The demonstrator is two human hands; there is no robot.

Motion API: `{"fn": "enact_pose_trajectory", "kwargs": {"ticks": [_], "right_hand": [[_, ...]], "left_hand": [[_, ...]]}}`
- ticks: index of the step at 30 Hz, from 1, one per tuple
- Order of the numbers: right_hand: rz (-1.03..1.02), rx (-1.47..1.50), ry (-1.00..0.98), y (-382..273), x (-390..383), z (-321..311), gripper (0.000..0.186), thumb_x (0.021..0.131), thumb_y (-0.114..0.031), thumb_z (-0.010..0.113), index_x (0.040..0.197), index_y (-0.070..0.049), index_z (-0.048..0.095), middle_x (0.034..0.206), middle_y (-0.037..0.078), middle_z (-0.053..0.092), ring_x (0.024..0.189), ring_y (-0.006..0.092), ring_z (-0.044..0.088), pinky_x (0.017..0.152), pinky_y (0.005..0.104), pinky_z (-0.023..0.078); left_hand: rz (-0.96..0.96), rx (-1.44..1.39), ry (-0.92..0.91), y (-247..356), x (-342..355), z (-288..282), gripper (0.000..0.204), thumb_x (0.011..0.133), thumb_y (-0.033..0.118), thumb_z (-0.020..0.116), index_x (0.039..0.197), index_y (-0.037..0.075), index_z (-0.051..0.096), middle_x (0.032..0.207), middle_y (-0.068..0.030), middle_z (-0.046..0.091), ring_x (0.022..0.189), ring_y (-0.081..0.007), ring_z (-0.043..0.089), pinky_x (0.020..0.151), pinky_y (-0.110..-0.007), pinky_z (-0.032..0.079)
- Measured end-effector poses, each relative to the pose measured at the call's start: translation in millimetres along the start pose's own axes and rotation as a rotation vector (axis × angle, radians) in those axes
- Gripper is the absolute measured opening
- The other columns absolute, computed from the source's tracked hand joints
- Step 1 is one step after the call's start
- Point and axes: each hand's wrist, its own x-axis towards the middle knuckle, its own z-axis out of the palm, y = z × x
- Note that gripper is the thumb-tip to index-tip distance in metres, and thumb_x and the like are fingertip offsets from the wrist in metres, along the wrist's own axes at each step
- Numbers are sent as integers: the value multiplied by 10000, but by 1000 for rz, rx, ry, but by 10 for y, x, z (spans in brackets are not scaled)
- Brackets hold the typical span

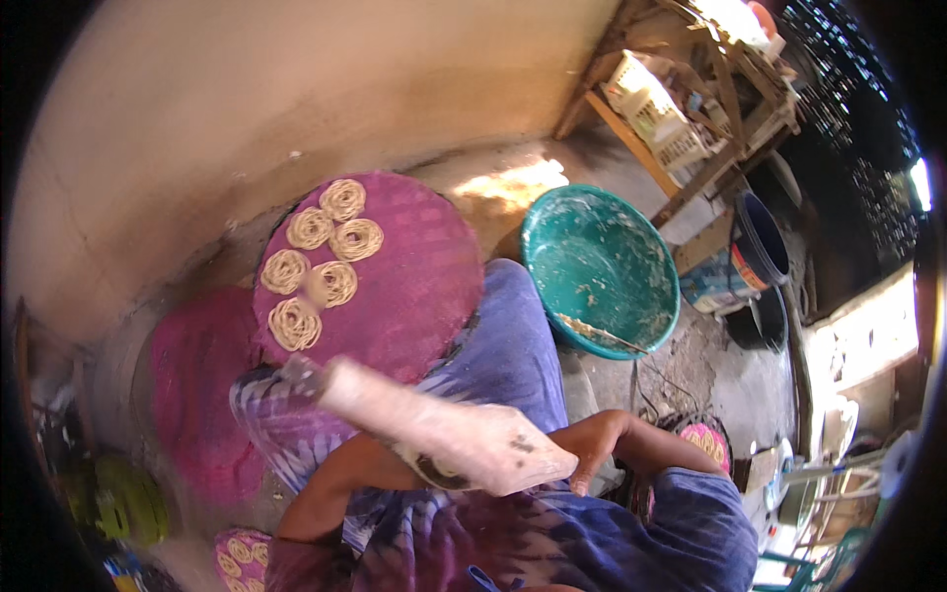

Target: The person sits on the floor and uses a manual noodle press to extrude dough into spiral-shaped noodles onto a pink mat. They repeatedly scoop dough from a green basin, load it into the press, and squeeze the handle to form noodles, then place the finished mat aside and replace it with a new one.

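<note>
A long, pale press-like tool (424,414), dark-spotted and blurred at its far end, is raised over my lap. It may be wood. My right hand (584,456) is closed at its broad near end, with some fingers hanging down beside it. The left forearm (365,464) runs behind the tool, which hides my left hand. Beyond the tool's far end is a round magenta mat (424,247), partly over my legs. Several flat coils of thin beige dough strands (356,239) lie on its left half.
Right of my knee stands a green basin (602,266) smeared with dough, a thin stick at its near rim. A blue bucket (760,242) and a wooden rack with a cream basket (659,113) are farther right. Another magenta mat (197,395) lies left, by the wall (296,89).
</note>
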Motion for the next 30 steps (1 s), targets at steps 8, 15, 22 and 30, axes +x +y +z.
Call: {"fn": "enact_pose_trajectory", "kwargs": {"ticks": [8, 15, 22, 30], "right_hand": [[-329, 247, -91, 547, 371, -586, 1276, 593, -748, 688, 1445, 69, 205, 1282, 257, 502, 1176, 325, 517, 977, 410, 414], [-110, 134, 95, -1334, 297, -594, 1358, 561, -931, 506, 1467, 26, 177, 1190, 307, 541, 1083, 368, 581, 941, 433, 439], [167, 17, 359, -1982, 742, -654, 1025, 808, -752, 414, 1423, 56, 275, 1129, 316, 581, 935, 393, 647, 784, 457, 533], [152, -366, 531, -2270, 939, -532, 644, 941, -568, 423, 1324, -52, 461, 1097, 135, 571, 754, 229, 644, 648, 317, 539]], "left_hand": [[713, -947, 474, 1048, 290, -772, 939, 867, 693, 448, 1500, 60, 162, 1496, -238, 280, 1321, -332, 407, 1101, -466, 322], [674, -903, 618, 1207, 357, -1833, 887, 896, 702, 295, 1347, -57, 387, 1261, -230, 527, 1226, -351, 482, 1075, -475, 341], [1021, -1293, 575, -265, 26, -2059, 662, 893, 592, 395, 1174, 7, 523, 1086, -130, 591, 1064, -284, 549, 953, -395, 432], [1228, -1195, 710, -221, -249, -2124, 496, 883, 501, 406, 1024, 41, 526, 939, -89, 562, 913, -263, 546, 850, -386, 459]]}}
